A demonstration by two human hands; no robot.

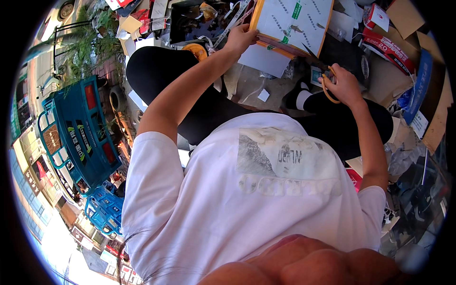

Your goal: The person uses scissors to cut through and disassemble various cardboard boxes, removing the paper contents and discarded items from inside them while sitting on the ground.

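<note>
Head view: the left hand [241,39] pinches the near left corner of a flat white package [278,19] beyond the knees. The right hand [345,86] grips orange-handled scissors [324,85]; the blades overlap the package's near right area, contact indeterminable.

The white package [304,24] is cut off at the top; the scissors [324,87] are partly covered by the right hand [346,86].
</note>
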